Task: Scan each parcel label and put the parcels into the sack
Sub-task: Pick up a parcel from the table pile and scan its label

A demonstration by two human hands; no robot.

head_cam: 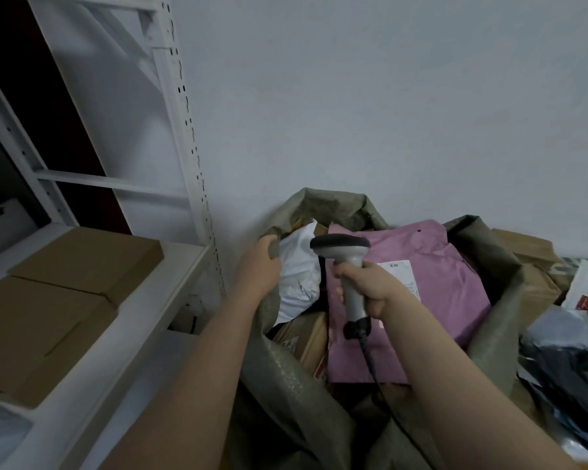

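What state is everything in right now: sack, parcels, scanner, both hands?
Sack: open, holding parcels.
Left hand: grips the sack's rim.
Right hand: grips the barcode scanner's handle.
Barcode scanner: held upright over the sack.
Pink parcel: in the sack, label up.
White parcel: in the sack, crumpled.
Cardboard boxes: closed, on the shelf.

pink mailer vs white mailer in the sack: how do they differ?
The pink plastic mailer lies broad and fairly flat on top; the white plastic mailer is crumpled and bunched at the left side. The pink one shows a printed label facing up; the white one shows none. Both are soft bags inside the olive woven sack.
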